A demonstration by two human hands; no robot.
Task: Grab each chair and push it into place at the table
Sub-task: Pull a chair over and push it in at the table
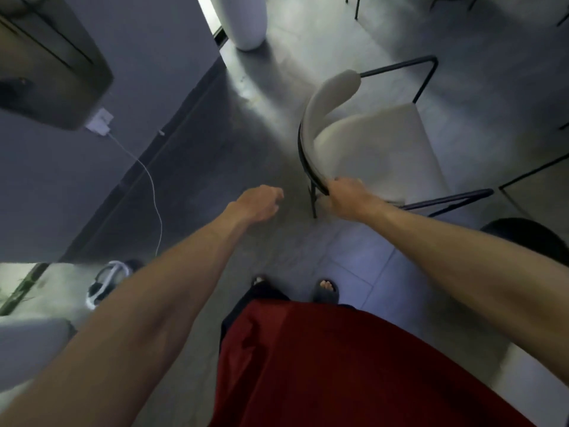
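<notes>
**Kid:** Looking down from the head camera, can you read any words or labels?

**Helper:** No. The picture is blurry, and I can't see any writing on anything.

**Kid:** What does the chair (pixel 372 140) look like?

**Helper:** It has a soft, cream-white seat and a curved cream back. A thin black metal frame runs around the back and sticks out as arms and legs. It stands on the grey floor (pixel 246 143), up at about 1 o'clock from the person's feet.

**Kid:** What is the right hand (pixel 346 195) doing?

**Helper:** Its fingers are wrapped around the black rim at the near end of the chair's back. It is holding the chair.

**Kid:** And the left hand (pixel 261 203)?

**Helper:** It hangs in the air at about 11 o'clock from the feet, near the chair but not touching it. The fingers are loosely curled and it holds nothing.

**Kid:** What else is there?

**Helper:** A white cable (pixel 152 192) hangs down from a white plug (pixel 100 121) on the grey wall at 10 o'clock. A big white vase (pixel 246 20) stands at 12 o'clock. The person wears a red shirt (pixel 338 365) and dark sandals (pixel 326 291).
</notes>
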